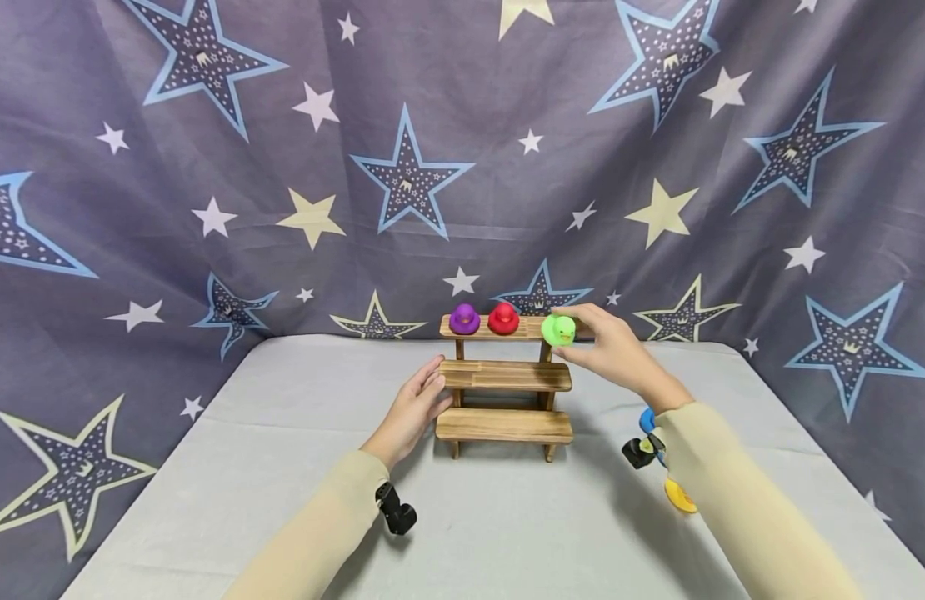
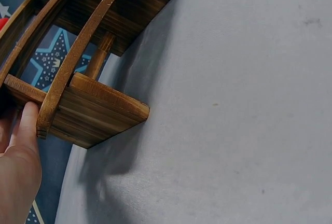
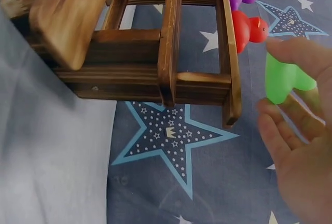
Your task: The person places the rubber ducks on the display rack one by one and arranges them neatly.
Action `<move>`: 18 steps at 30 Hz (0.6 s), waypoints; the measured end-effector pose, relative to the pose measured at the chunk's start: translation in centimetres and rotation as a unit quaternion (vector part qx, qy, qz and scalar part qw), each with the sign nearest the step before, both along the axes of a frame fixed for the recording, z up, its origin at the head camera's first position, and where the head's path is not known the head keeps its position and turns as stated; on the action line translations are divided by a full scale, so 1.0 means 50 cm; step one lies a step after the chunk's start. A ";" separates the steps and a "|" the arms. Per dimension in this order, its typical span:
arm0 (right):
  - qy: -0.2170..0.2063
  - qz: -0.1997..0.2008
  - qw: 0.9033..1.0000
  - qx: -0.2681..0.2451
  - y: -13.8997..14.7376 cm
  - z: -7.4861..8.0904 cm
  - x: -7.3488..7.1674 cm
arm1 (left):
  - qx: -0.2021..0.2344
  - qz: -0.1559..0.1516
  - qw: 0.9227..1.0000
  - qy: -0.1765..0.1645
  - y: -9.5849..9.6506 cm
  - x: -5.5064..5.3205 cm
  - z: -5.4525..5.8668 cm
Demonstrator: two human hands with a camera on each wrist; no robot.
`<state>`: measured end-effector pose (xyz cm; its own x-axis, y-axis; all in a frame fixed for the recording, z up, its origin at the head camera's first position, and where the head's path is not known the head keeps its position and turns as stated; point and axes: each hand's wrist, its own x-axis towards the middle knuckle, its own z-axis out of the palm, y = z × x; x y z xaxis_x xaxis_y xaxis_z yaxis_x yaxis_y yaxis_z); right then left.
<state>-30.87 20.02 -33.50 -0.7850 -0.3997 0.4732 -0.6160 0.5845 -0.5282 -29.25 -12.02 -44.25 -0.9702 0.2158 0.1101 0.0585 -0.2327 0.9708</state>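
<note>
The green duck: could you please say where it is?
In the head view, the green duck is held in the right hand, by the right end of the top shelf, right of the red duck.

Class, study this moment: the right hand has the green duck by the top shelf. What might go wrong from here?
The green duck, held by the right hand near the end of the top shelf, might fall if let go off the edge. That hand might also bump the red duck on the same narrow shelf. The left hand touches the stand, so a push could shift it.
</note>
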 end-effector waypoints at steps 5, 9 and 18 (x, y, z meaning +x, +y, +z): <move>-0.030 -0.023 0.999 -0.003 -0.014 0.007 -0.018 | 0.002 0.000 1.000 0.001 0.000 0.000 0.000; -0.053 -0.038 0.998 0.001 -0.020 0.010 -0.030 | 0.001 0.002 1.000 -0.002 0.001 0.001 0.001; -0.086 -0.060 0.994 -0.002 -0.021 0.007 -0.045 | -0.005 0.000 1.000 -0.003 -0.001 0.003 0.001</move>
